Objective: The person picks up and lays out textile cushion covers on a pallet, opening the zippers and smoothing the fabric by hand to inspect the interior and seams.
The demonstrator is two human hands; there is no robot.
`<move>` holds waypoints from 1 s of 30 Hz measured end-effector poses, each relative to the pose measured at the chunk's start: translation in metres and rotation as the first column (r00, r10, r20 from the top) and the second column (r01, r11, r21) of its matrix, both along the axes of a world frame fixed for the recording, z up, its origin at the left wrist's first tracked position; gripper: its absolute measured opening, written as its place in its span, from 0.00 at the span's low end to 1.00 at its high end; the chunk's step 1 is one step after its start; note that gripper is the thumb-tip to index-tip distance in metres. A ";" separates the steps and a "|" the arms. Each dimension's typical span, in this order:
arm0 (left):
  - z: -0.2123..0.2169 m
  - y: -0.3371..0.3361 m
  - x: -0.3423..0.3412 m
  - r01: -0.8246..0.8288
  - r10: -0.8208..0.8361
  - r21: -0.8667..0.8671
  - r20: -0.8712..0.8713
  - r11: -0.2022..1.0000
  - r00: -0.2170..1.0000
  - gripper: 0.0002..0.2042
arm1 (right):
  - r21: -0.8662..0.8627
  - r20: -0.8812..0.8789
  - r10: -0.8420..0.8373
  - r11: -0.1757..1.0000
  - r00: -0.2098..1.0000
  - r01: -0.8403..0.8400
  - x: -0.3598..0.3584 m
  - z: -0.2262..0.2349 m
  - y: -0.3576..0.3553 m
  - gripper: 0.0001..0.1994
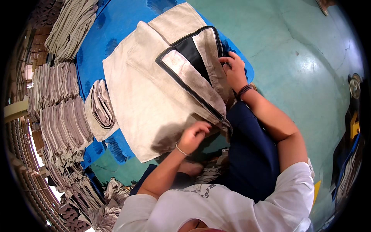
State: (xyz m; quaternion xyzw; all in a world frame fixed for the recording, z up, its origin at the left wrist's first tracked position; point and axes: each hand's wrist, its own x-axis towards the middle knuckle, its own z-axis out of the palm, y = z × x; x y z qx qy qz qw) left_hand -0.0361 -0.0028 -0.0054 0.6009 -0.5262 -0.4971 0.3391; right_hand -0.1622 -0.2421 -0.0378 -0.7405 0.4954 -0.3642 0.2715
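One large beige cloth [135, 89] lay spread over a blue sheet [123, 19], its near right portion reaching the person's lap. Toward its right side, black trim [218, 42] ran around pale patches, with a black panel [193, 58] between them.

The right hand [234, 69] was at the cloth's far right edge, beside the trim. Its fingers were bent, the index reaching onto the edge; whether they were clamped on the fabric could not be told. A dark band [244, 91] circled that wrist.

The left hand [195, 137] was above the near edge, close to the trim's lower end, its shadow falling on the cloth. Its fingers were loosely curled, and I could not tell whether they were together or touching anything.

A folded cloth [92, 112] lay just left of the large one. Beyond it, stacks [63, 120] of similar cloths lined the left side. Green floor [286, 77] stretched away to the right. The person wore a white shirt [216, 210] and navy trousers [251, 139].
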 end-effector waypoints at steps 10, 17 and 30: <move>0.008 -0.067 0.039 -0.581 0.666 0.373 -0.599 0.724 0.445 0.21 | 0.005 -0.145 0.533 0.843 0.834 -0.538 0.034 0.021 0.039 0.17; -0.002 -0.075 0.046 -0.512 0.662 0.447 -0.639 0.734 0.392 0.24 | -0.183 -0.587 0.481 0.705 0.651 -0.685 0.028 0.027 0.058 0.17; -0.002 -0.119 0.065 -0.544 0.552 0.244 -0.650 0.803 0.523 0.28 | -0.190 -0.514 0.530 0.696 0.674 -0.693 0.028 0.012 0.061 0.18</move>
